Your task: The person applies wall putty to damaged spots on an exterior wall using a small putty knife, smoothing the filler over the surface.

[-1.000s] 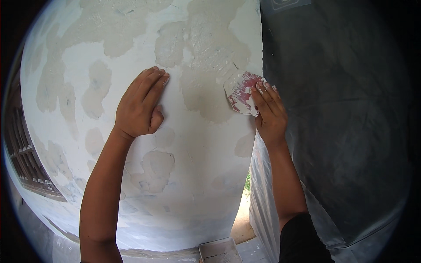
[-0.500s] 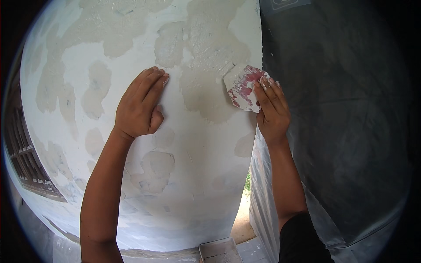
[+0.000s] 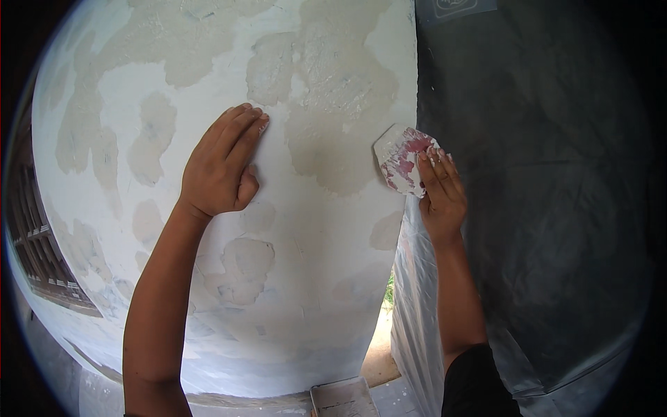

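Head view: right grip (image 3: 443, 198) holds an angular, paste-crusted plate (image 3: 400, 158).

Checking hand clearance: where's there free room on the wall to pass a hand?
Wall between the left hand and the flat tool; lower, between the forearms. Crowded: the wall's right edge, where the right hand holds the tool beside the dark sheet.

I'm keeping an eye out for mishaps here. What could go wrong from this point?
The smeared flat tool in the right hand is at the wall's right edge, so it might slip off or smear the dark sheet beyond.
The left hand's fingertips are close to a grey patch and might mark it if it is wet, which I can't tell.
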`<action>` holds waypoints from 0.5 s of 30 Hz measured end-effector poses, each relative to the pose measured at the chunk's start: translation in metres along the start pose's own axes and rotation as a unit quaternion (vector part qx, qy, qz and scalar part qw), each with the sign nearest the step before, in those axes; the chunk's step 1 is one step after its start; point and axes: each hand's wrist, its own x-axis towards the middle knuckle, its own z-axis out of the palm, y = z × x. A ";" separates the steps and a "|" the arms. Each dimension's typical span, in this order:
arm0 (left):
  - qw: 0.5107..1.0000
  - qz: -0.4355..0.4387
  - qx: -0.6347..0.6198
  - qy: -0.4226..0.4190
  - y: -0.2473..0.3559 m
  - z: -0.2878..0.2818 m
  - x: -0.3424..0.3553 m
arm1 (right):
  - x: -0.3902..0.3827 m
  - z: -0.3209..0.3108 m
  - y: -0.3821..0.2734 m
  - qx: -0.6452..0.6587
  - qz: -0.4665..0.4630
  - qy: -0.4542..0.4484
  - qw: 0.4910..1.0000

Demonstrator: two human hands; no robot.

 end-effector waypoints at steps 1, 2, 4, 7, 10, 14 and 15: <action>1.000 -0.002 0.001 -0.001 0.000 0.000 0.000 | 0.005 0.000 -0.003 0.000 0.000 0.000 1.000; 1.000 -0.001 0.001 -0.001 0.000 -0.001 0.000 | 0.014 0.004 -0.006 0.007 -0.006 0.012 1.000; 1.000 -0.001 -0.001 -0.004 -0.001 -0.001 0.000 | 0.035 0.015 -0.012 0.013 -0.011 0.024 1.000; 1.000 0.000 0.004 -0.003 -0.001 -0.001 0.000 | 0.063 0.034 -0.014 0.023 -0.050 0.061 0.997; 1.000 0.007 -0.001 -0.001 0.000 -0.001 0.002 | 0.065 0.040 -0.011 0.002 -0.067 0.037 0.997; 1.000 0.007 0.003 -0.003 0.000 -0.001 0.001 | 0.023 0.038 -0.005 -0.006 -0.023 0.020 1.000; 1.000 0.007 0.002 0.000 0.000 -0.001 0.000 | 0.016 0.034 -0.005 -0.016 -0.009 0.016 1.000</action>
